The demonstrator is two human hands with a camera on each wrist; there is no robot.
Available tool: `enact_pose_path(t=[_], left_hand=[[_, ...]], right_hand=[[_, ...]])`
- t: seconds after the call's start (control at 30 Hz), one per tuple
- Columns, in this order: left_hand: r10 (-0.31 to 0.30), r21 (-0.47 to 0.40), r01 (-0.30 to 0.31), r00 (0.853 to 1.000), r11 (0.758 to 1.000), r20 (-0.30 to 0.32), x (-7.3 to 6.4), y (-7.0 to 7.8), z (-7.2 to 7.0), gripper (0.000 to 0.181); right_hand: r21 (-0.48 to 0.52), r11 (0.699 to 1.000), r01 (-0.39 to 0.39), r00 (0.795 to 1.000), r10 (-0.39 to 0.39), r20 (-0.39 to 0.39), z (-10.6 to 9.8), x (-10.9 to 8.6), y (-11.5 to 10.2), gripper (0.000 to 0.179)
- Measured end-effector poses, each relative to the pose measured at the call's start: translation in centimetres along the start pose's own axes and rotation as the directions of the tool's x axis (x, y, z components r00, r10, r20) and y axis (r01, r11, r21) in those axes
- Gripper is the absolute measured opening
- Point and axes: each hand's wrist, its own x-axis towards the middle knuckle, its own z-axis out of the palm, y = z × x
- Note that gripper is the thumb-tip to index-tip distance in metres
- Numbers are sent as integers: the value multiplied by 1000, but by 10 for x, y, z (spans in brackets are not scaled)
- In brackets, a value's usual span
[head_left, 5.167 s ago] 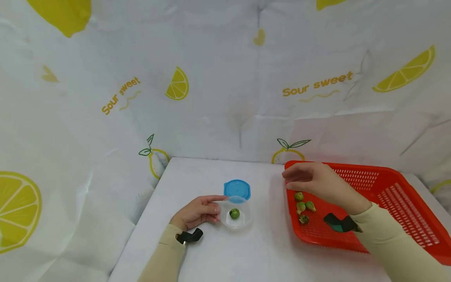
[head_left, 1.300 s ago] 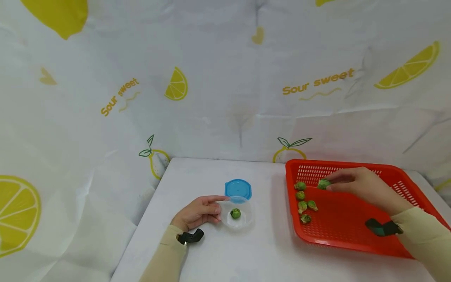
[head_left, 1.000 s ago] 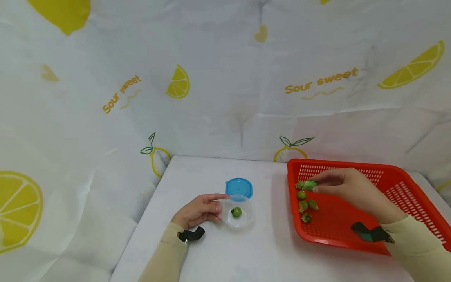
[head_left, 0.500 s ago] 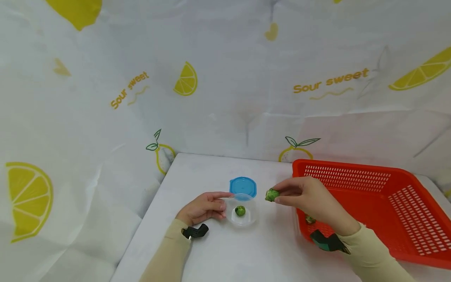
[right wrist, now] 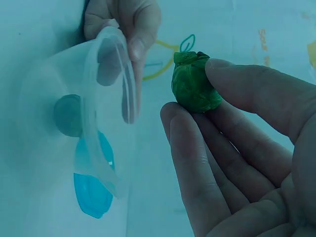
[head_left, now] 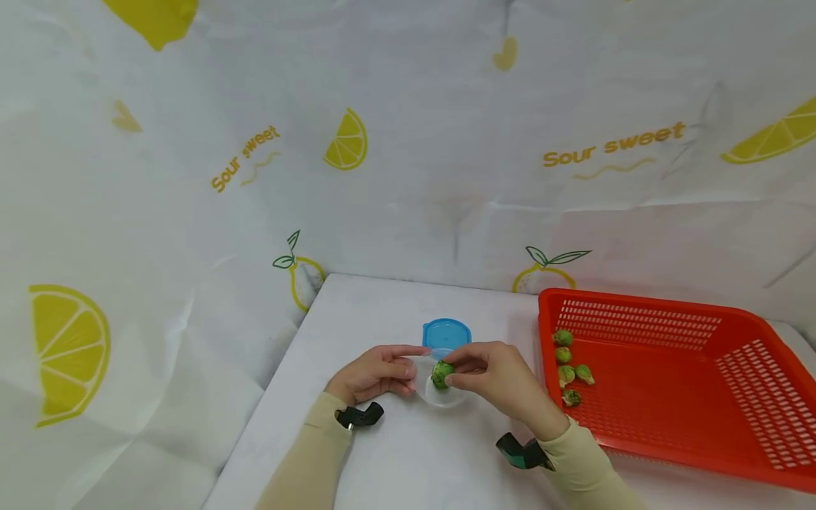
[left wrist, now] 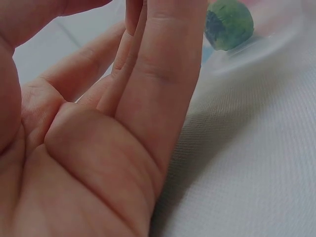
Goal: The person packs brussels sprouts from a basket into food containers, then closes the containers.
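Observation:
My left hand point(head_left: 376, 373) grips the rim of a small clear plastic bowl point(right wrist: 66, 74) with thumb and fingers, on the white table. Inside the bowl lies one Brussels sprout point(right wrist: 68, 116), seen through its wall in the right wrist view; the left wrist view also shows this sprout point(left wrist: 229, 24). Directly above the bowl's opening in the head view, my right hand point(head_left: 503, 375) pinches another green Brussels sprout point(right wrist: 195, 84) between thumb and fingertips. The held sprout covers the one in the bowl from the head camera.
Just behind the bowl lies a blue lid point(head_left: 446, 331). A large red slotted basket point(head_left: 663, 404) stands at the right, with several Brussels sprouts point(head_left: 564, 355) along its left side. A lemon-printed white sheet point(head_left: 408, 142) hangs behind the table.
Having picked up a sprout at the basket, my right hand has carried it left, over the table, to above the bowl. The left hand keeps its hold on the rim.

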Motion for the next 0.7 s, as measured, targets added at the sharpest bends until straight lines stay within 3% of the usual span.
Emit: enact_pose_path(t=[0.2, 0.43, 0.7], left_hand=[[0, -15, 0, 1000, 1000, -1, 0, -1, -1, 60], [-1, -3, 1, 1000, 1000, -1, 2, 2, 1, 60], [-16, -15, 16, 1000, 1000, -12, 0, 1, 2, 60]], right_hand=[[18, 999, -32, 999, 32, -28, 18, 6, 11, 21], [-6, 1000, -25, 999, 25, -48, 25, 5, 13, 21], [-43, 999, -22, 1000, 21, -17, 31, 5, 16, 20]])
